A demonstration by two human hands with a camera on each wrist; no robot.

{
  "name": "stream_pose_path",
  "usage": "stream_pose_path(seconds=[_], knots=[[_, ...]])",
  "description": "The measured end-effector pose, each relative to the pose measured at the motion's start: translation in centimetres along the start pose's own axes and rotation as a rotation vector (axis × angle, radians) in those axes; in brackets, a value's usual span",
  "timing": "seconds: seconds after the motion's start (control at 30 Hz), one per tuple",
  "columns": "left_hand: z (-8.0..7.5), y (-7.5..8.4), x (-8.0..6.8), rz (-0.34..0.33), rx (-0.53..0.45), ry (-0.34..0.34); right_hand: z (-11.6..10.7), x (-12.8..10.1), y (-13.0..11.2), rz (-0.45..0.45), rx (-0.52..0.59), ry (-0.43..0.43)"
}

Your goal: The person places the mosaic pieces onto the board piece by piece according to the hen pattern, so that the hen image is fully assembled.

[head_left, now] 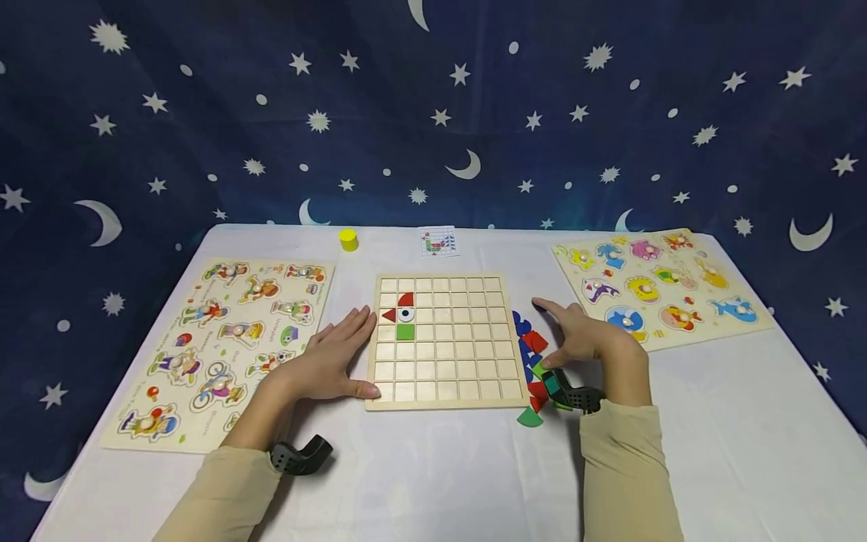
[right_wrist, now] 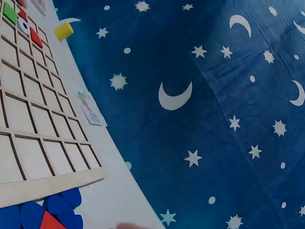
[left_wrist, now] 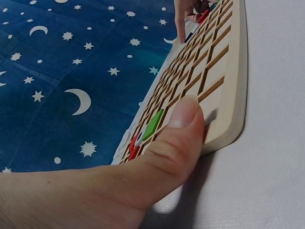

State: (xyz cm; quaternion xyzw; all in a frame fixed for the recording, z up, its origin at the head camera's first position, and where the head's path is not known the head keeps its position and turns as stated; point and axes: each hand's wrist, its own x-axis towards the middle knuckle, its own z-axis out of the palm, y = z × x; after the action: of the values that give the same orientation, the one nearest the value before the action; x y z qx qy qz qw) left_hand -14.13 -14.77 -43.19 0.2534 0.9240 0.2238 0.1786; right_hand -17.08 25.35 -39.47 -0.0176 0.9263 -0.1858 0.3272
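Note:
A wooden grid board (head_left: pixel 443 404) lies in the middle of the table. My left hand (head_left: pixel 333 360) rests along its left edge, fingers straight; the thumb (left_wrist: pixel 181 117) presses on the near left corner. Set in the grid are a red quarter-circle (head_left: pixel 406 300), a red triangle (head_left: pixel 389 315), an eye tile (head_left: pixel 405 315) and a green square (head_left: pixel 405 332). My right hand (head_left: pixel 579 335) hovers over loose pieces along the board's right edge, index finger stretched out and thumb at a light green piece (head_left: pixel 539 370). Blue pieces (right_wrist: pixel 59 204) and red pieces (head_left: pixel 534 342) lie beside it.
A small pattern card (head_left: pixel 439 242) and a yellow cylinder (head_left: pixel 348 240) are behind the board. Knob puzzles lie on both sides, one with sports figures (head_left: pixel 223 331) at left, one with sea animals (head_left: pixel 667 286) at right. A green quarter-circle (head_left: pixel 530 418) sits near the front right corner.

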Motion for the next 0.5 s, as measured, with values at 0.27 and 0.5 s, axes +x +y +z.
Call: stream_pose_path(seconds=[0.27,0.5], knots=[[-0.08,0.02,0.10,-0.012,0.006,-0.011,0.14,0.20,0.12,0.021,0.019,0.007],[-0.04,-0.06,0.05,-0.013,-0.007,-0.012,0.11,0.53,-0.20,0.084,0.037,0.048]])
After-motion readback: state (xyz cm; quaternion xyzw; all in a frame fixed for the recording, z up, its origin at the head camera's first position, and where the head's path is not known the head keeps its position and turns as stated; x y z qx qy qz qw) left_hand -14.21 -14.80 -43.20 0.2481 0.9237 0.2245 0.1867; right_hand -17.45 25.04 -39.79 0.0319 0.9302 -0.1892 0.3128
